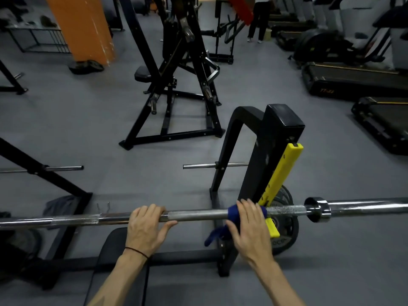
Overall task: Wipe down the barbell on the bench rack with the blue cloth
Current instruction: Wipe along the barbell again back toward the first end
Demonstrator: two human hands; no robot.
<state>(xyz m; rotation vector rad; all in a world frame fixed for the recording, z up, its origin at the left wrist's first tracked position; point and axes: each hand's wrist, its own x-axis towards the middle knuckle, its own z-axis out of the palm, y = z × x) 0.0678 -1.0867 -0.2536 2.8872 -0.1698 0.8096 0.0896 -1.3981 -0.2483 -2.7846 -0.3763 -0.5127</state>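
A chrome barbell (198,214) lies across the bench rack, running from the left edge to the right edge of the head view. My left hand (146,228) grips the bar near its middle, fingers curled over the top. My right hand (249,226) wraps the blue cloth (231,212) round the bar just left of the yellow rack hook (280,173). A loose end of the cloth hangs down below the bar. The bar's collar (318,208) and bare sleeve stick out to the right.
The black rack upright (271,155) stands right behind the cloth. A weight plate (284,230) leans at its foot. The black bench pad (117,261) is under my left arm. Other black frames, treadmills (353,78) and a person stand farther back on the grey floor.
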